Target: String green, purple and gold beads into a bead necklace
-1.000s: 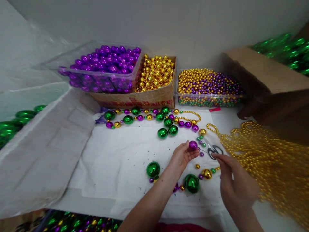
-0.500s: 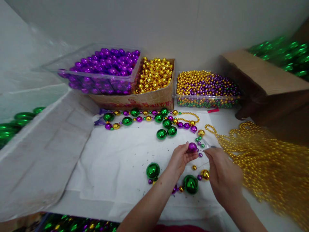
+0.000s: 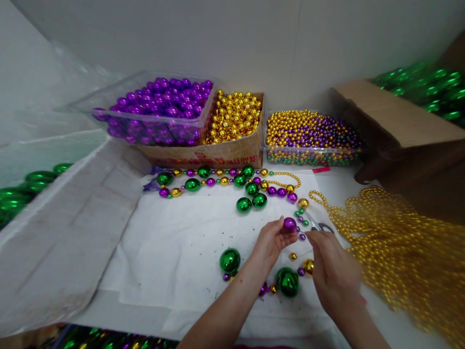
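My left hand (image 3: 269, 242) pinches a purple bead (image 3: 289, 224) between thumb and fingertips, just above the white cloth (image 3: 181, 242). My right hand (image 3: 332, 271) is closed beside it, fingertips pinched near the bead; what it holds is too thin to make out. A pair of scissors (image 3: 317, 225) lies on the cloth just beyond my right hand. A partly strung strand with large green beads (image 3: 287, 281), gold and purple beads curves under both hands. A finished strand (image 3: 218, 178) lies at the cloth's far edge.
At the back stand a clear tub of purple beads (image 3: 160, 109), a cardboard box of gold beads (image 3: 232, 118) and a clear tub of small mixed beads (image 3: 312, 135). Gold bead strings (image 3: 395, 242) pile at right. A brown cardboard box (image 3: 395, 116) stands at far right.
My right hand moved left from the scissors to the purple bead and closed at its side. The left hand stayed put holding the bead.
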The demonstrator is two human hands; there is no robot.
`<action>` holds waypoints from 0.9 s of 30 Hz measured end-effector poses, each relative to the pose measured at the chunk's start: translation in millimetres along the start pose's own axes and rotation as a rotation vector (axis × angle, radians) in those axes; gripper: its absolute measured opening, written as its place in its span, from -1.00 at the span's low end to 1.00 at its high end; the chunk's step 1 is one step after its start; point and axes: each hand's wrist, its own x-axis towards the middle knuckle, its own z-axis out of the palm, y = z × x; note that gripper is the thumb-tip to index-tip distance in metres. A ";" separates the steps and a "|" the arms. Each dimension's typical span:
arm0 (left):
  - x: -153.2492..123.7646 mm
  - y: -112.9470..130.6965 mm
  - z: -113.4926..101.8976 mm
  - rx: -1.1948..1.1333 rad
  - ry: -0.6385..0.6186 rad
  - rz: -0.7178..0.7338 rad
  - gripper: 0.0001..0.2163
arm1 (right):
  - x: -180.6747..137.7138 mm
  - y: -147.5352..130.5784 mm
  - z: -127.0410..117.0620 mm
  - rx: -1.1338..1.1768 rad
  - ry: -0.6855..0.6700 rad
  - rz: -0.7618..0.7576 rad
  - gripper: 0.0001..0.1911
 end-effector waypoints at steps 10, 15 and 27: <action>-27.7 -1.1 18.9 -0.149 -0.148 -0.091 -0.85 | -26.3 9.7 3.1 0.112 -0.070 0.219 -0.81; -39.7 7.4 36.3 0.123 -0.159 0.156 -0.83 | -29.5 27.1 -21.0 0.346 -0.275 0.488 -0.77; -19.8 10.9 45.8 0.487 -0.163 0.456 -0.84 | -10.6 55.0 9.5 0.666 -0.304 0.703 -0.71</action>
